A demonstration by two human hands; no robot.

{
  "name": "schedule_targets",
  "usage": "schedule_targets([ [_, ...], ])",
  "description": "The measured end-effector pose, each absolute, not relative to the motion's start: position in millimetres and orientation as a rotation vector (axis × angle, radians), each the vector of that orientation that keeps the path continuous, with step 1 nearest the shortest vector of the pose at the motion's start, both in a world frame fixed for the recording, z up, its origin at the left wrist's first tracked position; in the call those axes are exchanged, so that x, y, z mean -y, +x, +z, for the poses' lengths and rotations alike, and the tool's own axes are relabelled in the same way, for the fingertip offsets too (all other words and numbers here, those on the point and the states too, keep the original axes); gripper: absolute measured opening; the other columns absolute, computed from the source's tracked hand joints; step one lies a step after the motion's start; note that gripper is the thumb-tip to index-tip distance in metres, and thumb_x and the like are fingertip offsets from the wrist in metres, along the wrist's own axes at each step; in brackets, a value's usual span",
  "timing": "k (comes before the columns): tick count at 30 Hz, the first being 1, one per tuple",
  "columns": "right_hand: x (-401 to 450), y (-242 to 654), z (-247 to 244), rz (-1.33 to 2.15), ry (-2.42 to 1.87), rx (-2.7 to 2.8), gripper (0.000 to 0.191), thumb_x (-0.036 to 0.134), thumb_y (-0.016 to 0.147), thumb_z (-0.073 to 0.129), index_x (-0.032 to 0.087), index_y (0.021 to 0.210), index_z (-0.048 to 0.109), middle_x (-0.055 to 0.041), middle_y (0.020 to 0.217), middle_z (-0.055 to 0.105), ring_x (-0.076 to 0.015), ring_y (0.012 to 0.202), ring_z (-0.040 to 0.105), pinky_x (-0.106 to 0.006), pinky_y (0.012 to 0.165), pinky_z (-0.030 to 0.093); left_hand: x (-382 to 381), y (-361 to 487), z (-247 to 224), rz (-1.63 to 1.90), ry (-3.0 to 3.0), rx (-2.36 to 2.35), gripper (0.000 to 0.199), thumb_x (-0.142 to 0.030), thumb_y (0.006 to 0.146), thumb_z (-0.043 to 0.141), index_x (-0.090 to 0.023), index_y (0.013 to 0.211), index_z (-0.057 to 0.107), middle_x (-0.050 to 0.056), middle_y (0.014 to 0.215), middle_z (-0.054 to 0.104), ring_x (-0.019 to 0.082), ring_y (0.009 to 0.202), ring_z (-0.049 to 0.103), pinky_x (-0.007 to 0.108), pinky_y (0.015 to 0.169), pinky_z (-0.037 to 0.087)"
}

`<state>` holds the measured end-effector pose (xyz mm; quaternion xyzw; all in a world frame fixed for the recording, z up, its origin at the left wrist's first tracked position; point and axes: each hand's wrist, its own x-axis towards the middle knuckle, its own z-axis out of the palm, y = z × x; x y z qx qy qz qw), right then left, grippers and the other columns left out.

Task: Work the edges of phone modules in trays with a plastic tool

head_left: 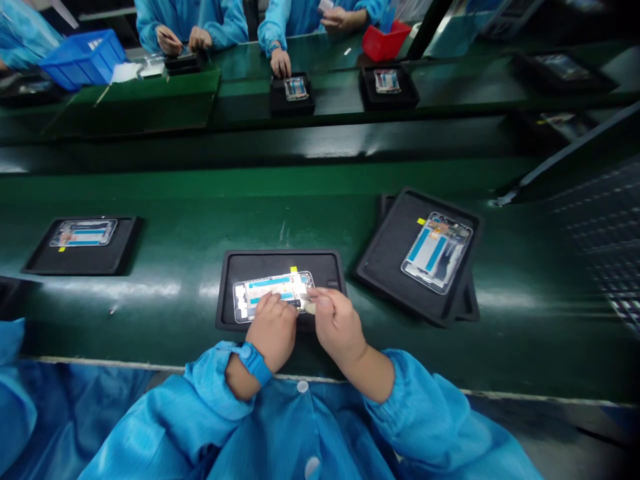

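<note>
A phone's inner frame (245, 300) lies in a black tray (280, 259) right in front of me, with blue strips and a yellow tab on it. My left hand (273, 330), with a blue band at the wrist, is closed at the near edge of this phone frame, fingertips bent onto its middle. At the frame's right end, my right hand (340, 327) is closed in a pinch. Something small and pale shows under those fingers, too blurred to name. My hands hide part of the frame's near side.
To the right, stacked black trays (380, 267) carry another phone frame (437, 253). A similar tray (40, 260) lies left. Across the green bench, co-workers' hands (281, 61) work near more trays, a blue bin (85, 60) and a red bin (385, 43). A metal post (565, 157) stands right.
</note>
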<state>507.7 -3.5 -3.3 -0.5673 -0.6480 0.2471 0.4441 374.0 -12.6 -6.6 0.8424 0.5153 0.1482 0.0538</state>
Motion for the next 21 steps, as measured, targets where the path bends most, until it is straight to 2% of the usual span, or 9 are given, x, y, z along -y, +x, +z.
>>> schedule_targets([
  [4,1,500,6,0.632,-1.435,1.885,0.033,0.037,0.084,0.031,0.022,0.069,0.058,-0.007,0.07,0.063,-0.0202,0.071,0.058,-0.033,0.07,0.046,12,373,-6,0.455,2.553,-1.549,0.019,-0.007,0.074,0.043,-0.014,0.08,0.06,0.007,0.077,0.061,0.023,0.092,0.053,0.043,0.091,0.038],
  [7,-5,500,4,0.698,-1.499,1.773,0.035,0.042,0.082,0.032,0.022,0.063,0.054,-0.0071,0.066,0.061,-0.0203,0.067,0.058,-0.034,0.068,0.046,13,372,-8,0.503,2.568,-1.553,0.017,-0.01,0.077,0.043,-0.014,0.077,0.06,0.007,0.074,0.061,0.023,0.089,0.053,0.043,0.09,0.039],
  [9,-9,503,2,0.832,-1.606,1.457,0.035,0.045,0.083,0.031,0.021,0.067,0.052,-0.006,0.068,0.06,-0.0182,0.061,0.057,-0.032,0.06,0.048,13,372,-9,0.548,2.563,-1.556,0.017,-0.013,0.079,0.043,-0.015,0.075,0.06,0.006,0.072,0.061,0.023,0.087,0.053,0.042,0.089,0.04],
  [13,-13,507,-3,1.005,-1.607,0.988,0.038,0.051,0.084,0.028,0.018,0.088,0.047,-0.0035,0.073,0.06,-0.0134,0.048,0.054,-0.026,0.043,0.047,4,369,-5,0.621,2.491,-1.583,0.02,-0.017,0.083,0.04,-0.015,0.078,0.06,0.005,0.075,0.061,0.02,0.084,0.054,0.039,0.089,0.04],
  [15,-13,507,-5,0.986,-1.578,0.97,0.039,0.052,0.083,0.031,0.017,0.096,0.045,-0.0031,0.074,0.06,-0.0136,0.051,0.055,-0.026,0.043,0.047,-6,368,-1,0.567,2.46,-1.654,0.022,-0.019,0.083,0.039,-0.015,0.087,0.06,0.006,0.081,0.061,0.021,0.087,0.053,0.042,0.09,0.039],
  [18,-12,505,-6,0.977,-1.583,0.951,0.041,0.052,0.083,0.031,0.017,0.099,0.044,-0.0036,0.075,0.06,-0.0141,0.054,0.056,-0.026,0.044,0.048,-22,366,1,0.357,2.476,-1.723,0.026,-0.025,0.081,0.045,-0.019,0.102,0.058,0.008,0.096,0.059,0.028,0.099,0.048,0.05,0.088,0.037],
  [21,-13,504,-7,0.98,-1.596,0.969,0.04,0.051,0.084,0.032,0.017,0.098,0.045,-0.0039,0.074,0.061,-0.0133,0.051,0.055,-0.027,0.047,0.048,-32,363,-2,0.229,2.483,-1.696,0.026,-0.029,0.079,0.05,-0.025,0.102,0.06,0.008,0.105,0.056,0.031,0.105,0.044,0.052,0.088,0.036],
])
